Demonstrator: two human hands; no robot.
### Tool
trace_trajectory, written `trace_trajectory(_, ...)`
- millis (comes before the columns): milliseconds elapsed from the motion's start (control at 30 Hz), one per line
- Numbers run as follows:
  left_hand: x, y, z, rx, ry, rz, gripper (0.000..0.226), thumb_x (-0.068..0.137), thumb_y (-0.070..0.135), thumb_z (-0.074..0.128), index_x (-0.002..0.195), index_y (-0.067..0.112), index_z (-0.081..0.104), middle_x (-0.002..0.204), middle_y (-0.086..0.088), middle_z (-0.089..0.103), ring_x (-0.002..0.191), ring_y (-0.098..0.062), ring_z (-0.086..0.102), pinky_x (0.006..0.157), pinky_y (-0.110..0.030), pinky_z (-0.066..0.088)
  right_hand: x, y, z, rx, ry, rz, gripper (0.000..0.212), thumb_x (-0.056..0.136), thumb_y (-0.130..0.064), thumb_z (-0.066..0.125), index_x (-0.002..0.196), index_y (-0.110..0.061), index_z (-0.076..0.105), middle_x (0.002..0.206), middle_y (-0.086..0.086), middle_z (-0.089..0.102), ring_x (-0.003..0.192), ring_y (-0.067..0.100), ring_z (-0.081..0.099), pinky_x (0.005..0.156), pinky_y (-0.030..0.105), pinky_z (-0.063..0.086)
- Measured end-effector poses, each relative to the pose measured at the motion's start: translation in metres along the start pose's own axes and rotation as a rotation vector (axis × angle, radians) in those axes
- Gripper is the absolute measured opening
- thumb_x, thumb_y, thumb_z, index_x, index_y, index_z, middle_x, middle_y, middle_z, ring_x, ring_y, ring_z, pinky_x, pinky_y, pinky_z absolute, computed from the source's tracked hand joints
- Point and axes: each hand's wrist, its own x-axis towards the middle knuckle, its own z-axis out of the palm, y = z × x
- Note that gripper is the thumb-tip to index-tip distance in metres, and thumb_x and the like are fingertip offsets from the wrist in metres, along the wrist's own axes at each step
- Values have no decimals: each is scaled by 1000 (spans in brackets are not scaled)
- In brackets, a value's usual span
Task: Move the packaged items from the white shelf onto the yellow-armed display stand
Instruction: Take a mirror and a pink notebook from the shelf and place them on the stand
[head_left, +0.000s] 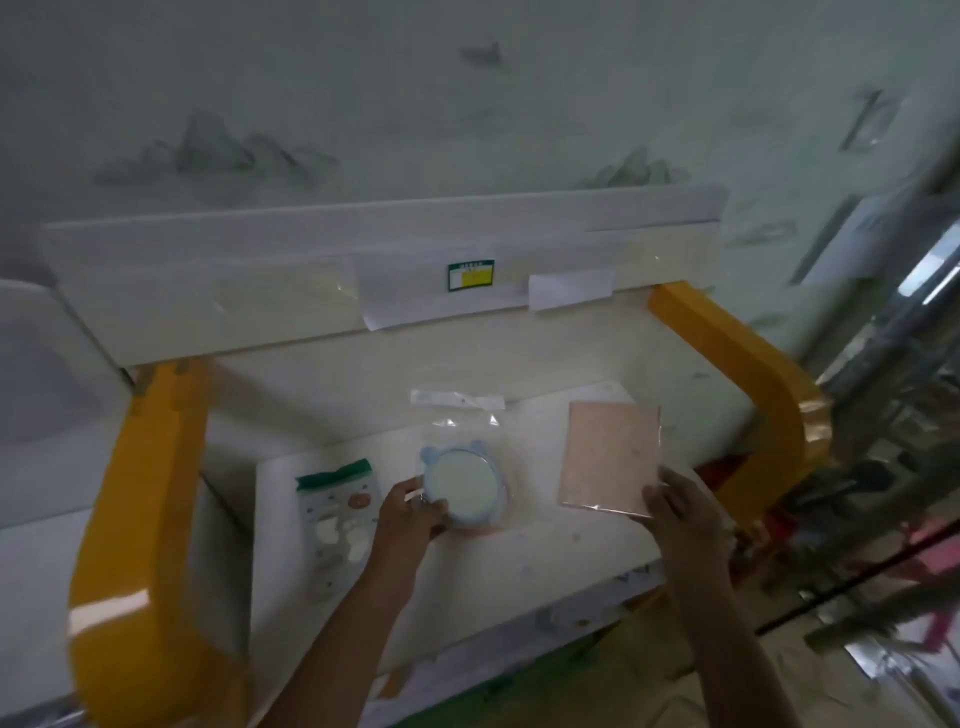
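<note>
Both hands are low over the white surface of the display stand (545, 540), each on one package. The left hand (410, 512) curls its fingers and thumb round the near-left edge of the round blue-rimmed item in a clear bag (462, 486), apparently to steady it as it settles flat in the middle. The right hand (680, 512) pinches the near-right corner of the flat pink packet (608, 457), a hold that suits sliding or squaring a thin, slippery sleeve without lifting it. Whether either package already lies fully on the surface I cannot tell, though both look level with it.

Just left of the round item lies a green-topped pouch with a cartoon print (335, 514), apart from the left hand and seemingly already set down. The three sit in a row, probably so that each face shows.

Yellow arms (140, 499) flank the surface on both sides. Behind it rises a white back panel carrying a small green and yellow label (470, 276), with patterned wall beyond.
</note>
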Motion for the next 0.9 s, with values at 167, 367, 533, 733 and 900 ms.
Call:
trace_trajectory(167, 14, -26, 35, 108, 156, -24, 38, 87, -7, 61, 123, 4, 54, 117, -22, 63, 90, -25, 62, 58, -20, 55, 55, 8, -11, -64, -146, -71, 27, 96, -13, 59, 121, -3, 60, 112, 2, 62, 99, 18, 62, 76, 11, 49)
trace_trajectory(367, 15, -34, 59, 448, 339, 87, 44, 87, 3, 63, 129, 12, 57, 120, -8, 63, 106, -26, 61, 78, -27, 48, 96, 24, -7, 48, -258, 16, 24, 95, -16, 62, 119, -14, 63, 112, -2, 67, 103, 18, 66, 81, 35, 57)
trace_trajectory(533, 6, -42, 63, 733, 427, 222, 42, 83, 8, 71, 123, 4, 60, 104, -3, 59, 104, -25, 58, 81, -23, 37, 104, 35, -1, 79, -317, 60, 28, 94, -15, 63, 122, -15, 63, 112, -5, 68, 104, 19, 66, 91, 46, 56)
trace_trajectory(733, 9, -60, 59, 1060, 461, 201, 49, 79, 37, 65, 124, 21, 56, 121, -10, 52, 114, -28, 45, 90, -36, 43, 109, 34, -3, 69, -373, 41, 33, 93, -14, 64, 125, -19, 56, 108, -14, 63, 99, 12, 64, 87, 42, 57)
trace_trajectory(900, 7, -51, 69, 1117, 452, 424, 53, 80, 20, 70, 130, 19, 53, 118, -6, 52, 107, -23, 53, 88, -35, 51, 118, 53, -12, 12, -417, 34, 35, 93, -9, 63, 121, -29, 56, 101, 7, 71, 88, 15, 69, 80, 40, 60)
